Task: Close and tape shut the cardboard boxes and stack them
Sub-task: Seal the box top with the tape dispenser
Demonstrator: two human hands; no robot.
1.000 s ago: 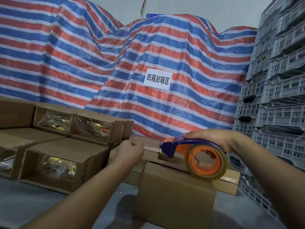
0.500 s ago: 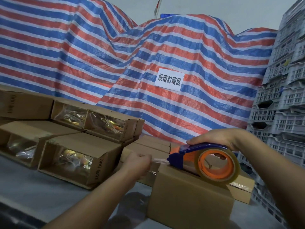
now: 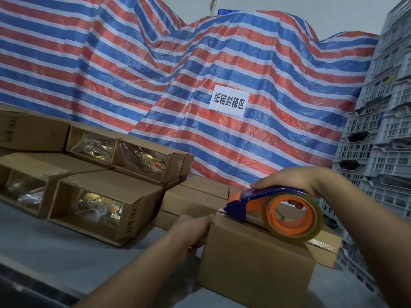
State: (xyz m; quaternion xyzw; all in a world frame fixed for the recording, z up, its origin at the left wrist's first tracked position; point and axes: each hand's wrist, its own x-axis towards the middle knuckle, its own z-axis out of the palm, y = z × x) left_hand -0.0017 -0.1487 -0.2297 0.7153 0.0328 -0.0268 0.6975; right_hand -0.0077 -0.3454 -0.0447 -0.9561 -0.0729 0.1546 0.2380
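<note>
Before you, a red, white and blue striped tarpaulin (image 3: 133, 70) drapes over bulky shapes, a white paper sign (image 3: 229, 101) with black characters fixed to it. Stacked grey plastic crates (image 3: 382, 138) rise at your right; a pale wall (image 3: 289, 12) shows above, in dim, even light.

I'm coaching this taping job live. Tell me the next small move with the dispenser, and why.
Probably draw the tape dispenser back along the top of the box toward the body. Its blue nose sits at the far top edge, where the left hand presses the box end, and the right hand grips the handle.
</note>
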